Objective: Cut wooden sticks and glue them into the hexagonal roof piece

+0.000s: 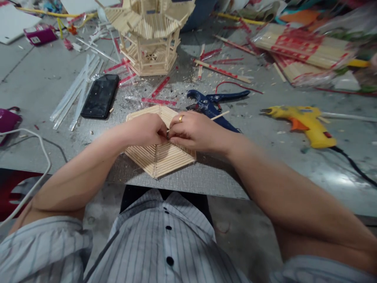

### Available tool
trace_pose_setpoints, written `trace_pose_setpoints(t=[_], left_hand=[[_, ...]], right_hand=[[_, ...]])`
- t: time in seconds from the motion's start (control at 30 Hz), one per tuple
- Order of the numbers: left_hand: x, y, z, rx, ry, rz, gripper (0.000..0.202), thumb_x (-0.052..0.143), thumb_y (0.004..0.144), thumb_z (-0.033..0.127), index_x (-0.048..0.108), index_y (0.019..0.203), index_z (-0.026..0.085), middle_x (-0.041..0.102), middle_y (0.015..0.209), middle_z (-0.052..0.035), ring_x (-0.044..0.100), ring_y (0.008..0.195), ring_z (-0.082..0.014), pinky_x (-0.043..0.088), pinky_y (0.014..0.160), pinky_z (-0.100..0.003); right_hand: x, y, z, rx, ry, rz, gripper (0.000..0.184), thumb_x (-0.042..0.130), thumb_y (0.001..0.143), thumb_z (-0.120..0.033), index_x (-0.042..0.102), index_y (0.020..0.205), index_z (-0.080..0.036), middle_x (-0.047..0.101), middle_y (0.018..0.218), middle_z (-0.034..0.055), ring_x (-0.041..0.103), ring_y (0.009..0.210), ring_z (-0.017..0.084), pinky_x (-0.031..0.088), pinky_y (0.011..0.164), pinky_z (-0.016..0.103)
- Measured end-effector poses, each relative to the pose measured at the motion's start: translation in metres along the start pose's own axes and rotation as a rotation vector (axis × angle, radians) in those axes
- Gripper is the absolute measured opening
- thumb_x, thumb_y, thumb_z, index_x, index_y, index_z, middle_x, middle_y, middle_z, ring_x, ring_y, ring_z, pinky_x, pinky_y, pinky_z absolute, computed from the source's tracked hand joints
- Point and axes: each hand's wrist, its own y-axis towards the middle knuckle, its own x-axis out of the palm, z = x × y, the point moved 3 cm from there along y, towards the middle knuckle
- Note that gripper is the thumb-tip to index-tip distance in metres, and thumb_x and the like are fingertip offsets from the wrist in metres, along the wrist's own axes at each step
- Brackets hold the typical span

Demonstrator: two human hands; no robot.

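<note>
A six-sided panel of thin wooden sticks [173,161] lies on the table before me, its sticks laid in wedges around the middle. Over its centre my left hand [145,129] is closed in a pinch; whatever sits between the fingertips is hidden. My right hand [194,130], with a ring on one finger, meets it there with fingers curled together. From behind the right hand a thin wooden stick [220,115] pokes out towards the upper right, apparently held in it. Blue-handled cutters [206,103] lie just beyond the right hand.
Behind the panel stands a pavilion model of sticks [150,39]. A black phone [100,96] and clear glue sticks [69,94] are on the left. At right rest a corded yellow glue gun [306,120] and bagged sticks [306,45]. Red wrapper strips [159,101] litter the table.
</note>
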Motion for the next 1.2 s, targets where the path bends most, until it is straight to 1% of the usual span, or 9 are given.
trace_pose_setpoints(t=[0.1,0.33,0.57,0.73,0.83,0.93,1.03,1.1,1.2], left_hand=[[-0.003,-0.002,-0.003,-0.015,-0.047,0.086,0.017,0.057,0.074,0.025,0.071,0.070,0.015,0.061,0.057,0.0015,0.045,0.053,-0.0074,0.029,0.056,-0.022],[-0.008,-0.005,-0.006,0.044,-0.165,0.455,0.024,0.051,0.080,0.027,0.071,0.074,0.015,0.062,0.059,-0.0008,0.047,0.056,-0.0088,0.030,0.056,-0.023],[0.001,0.002,-0.015,-0.060,-0.087,0.488,0.027,0.050,0.082,0.030,0.074,0.082,0.017,0.063,0.065,-0.0024,0.047,0.058,-0.0108,0.029,0.056,-0.025],[0.003,0.005,-0.018,-0.048,-0.124,0.513,0.023,0.051,0.082,0.027,0.071,0.078,0.016,0.061,0.064,-0.0015,0.049,0.059,-0.0110,0.031,0.058,-0.026],[-0.002,0.008,-0.025,-0.009,-0.269,0.576,0.020,0.054,0.081,0.026,0.068,0.072,0.015,0.058,0.058,0.0004,0.045,0.055,-0.0091,0.031,0.056,-0.025],[-0.008,0.009,-0.039,-0.037,-0.515,0.675,0.018,0.058,0.078,0.028,0.065,0.068,0.015,0.056,0.056,0.0020,0.042,0.051,-0.0072,0.031,0.053,-0.023],[-0.013,0.009,-0.050,-0.076,-0.681,0.776,0.019,0.060,0.076,0.027,0.061,0.060,0.016,0.052,0.053,0.0032,0.038,0.049,-0.0061,0.028,0.051,-0.023],[-0.014,0.009,-0.054,-0.059,-0.760,0.814,0.019,0.060,0.076,0.026,0.060,0.059,0.016,0.051,0.053,0.0036,0.036,0.049,-0.0057,0.026,0.049,-0.023],[-0.015,0.008,-0.054,-0.010,-0.810,0.844,0.020,0.060,0.077,0.026,0.060,0.059,0.017,0.050,0.052,0.0041,0.033,0.047,-0.0053,0.023,0.046,-0.023]], right_hand=[[-0.005,0.000,0.002,0.003,-0.044,0.060,0.020,0.049,0.088,-0.023,0.068,0.085,-0.015,0.065,0.087,0.0090,0.055,0.085,0.021,0.034,0.073,0.034],[-0.020,-0.004,0.009,0.077,-0.176,0.267,0.028,0.041,0.096,-0.030,0.064,0.089,-0.017,0.064,0.092,0.0096,0.055,0.088,0.022,0.032,0.075,0.036],[-0.018,-0.002,0.009,0.105,-0.262,0.296,0.032,0.039,0.097,-0.033,0.065,0.089,-0.016,0.064,0.093,0.0093,0.055,0.088,0.021,0.033,0.078,0.036],[-0.012,0.001,0.010,0.163,-0.283,0.319,0.031,0.039,0.097,-0.033,0.065,0.089,-0.018,0.067,0.094,0.0072,0.057,0.091,0.021,0.036,0.081,0.038],[-0.024,-0.004,0.011,0.195,-0.322,0.503,0.028,0.042,0.095,-0.034,0.065,0.097,-0.019,0.066,0.103,0.0093,0.057,0.101,0.024,0.037,0.089,0.042],[-0.054,-0.018,0.019,0.331,-0.345,0.693,0.027,0.042,0.092,-0.032,0.064,0.101,-0.019,0.064,0.110,0.0119,0.055,0.109,0.028,0.037,0.095,0.046],[-0.077,-0.032,0.035,0.684,-0.316,0.441,0.028,0.041,0.092,-0.034,0.066,0.093,-0.022,0.066,0.101,0.0125,0.060,0.097,0.028,0.043,0.082,0.043],[-0.077,-0.039,0.043,0.887,-0.281,0.083,0.031,0.046,0.089,-0.044,0.067,0.086,-0.021,0.068,0.090,0.0137,0.062,0.086,0.029,0.044,0.071,0.041],[-0.061,-0.044,0.049,0.958,-0.266,-0.381,0.040,0.054,0.082,-0.055,0.069,0.086,-0.018,0.069,0.090,0.0155,0.064,0.085,0.031,0.043,0.066,0.038]])
